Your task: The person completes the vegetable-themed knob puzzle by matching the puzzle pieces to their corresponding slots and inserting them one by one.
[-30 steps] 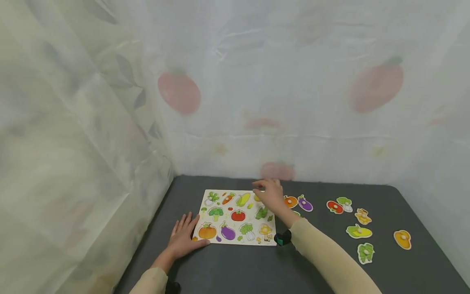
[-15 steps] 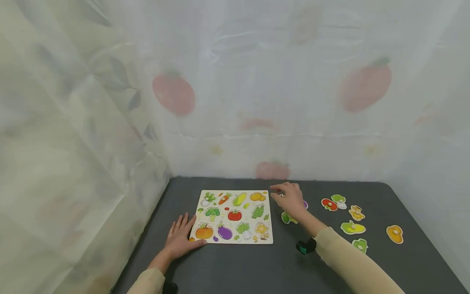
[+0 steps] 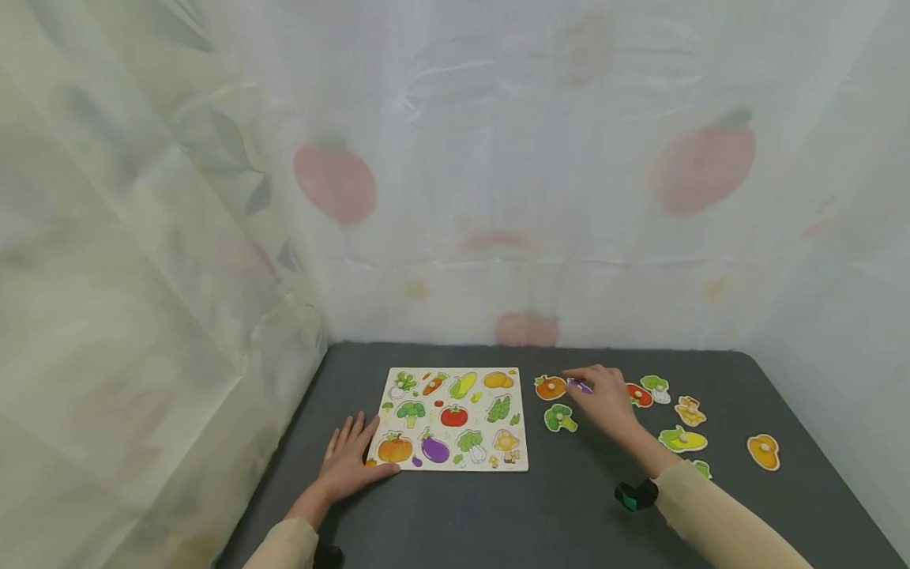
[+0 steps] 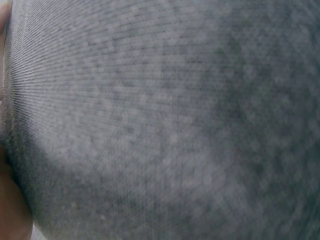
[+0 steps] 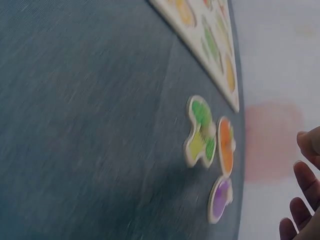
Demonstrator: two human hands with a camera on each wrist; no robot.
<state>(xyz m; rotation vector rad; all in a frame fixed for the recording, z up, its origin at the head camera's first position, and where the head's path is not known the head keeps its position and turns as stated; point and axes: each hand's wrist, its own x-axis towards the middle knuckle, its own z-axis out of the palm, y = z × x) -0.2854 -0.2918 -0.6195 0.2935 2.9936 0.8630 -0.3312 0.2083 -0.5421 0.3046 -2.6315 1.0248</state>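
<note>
Sorting loose vegetable pieces beside a puzzle board (image 3: 455, 458) on a dark table (image 3: 462, 521); step in hand, by judgement: selecting a piece from the scatter to the board's right. Board: flat, left of centre. Left hand (image 3: 348, 462): fingers spread flat on the table, touching the board's near left corner. Right hand (image 3: 604, 399): fingers loosely extended, hovering over the purple piece (image 5: 220, 199), holding nothing visible; the wrist view shows fingertips (image 5: 305, 180) apart from that piece. Orange piece (image 3: 550, 387) and broccoli piece (image 3: 560, 417) lie just left of the hand. Next move likely calls for a pinch on the small knob, then a lift. Difference from a second ago: right hand has left the board's far right corner for the loose pieces; left hand unmoved.
</note>
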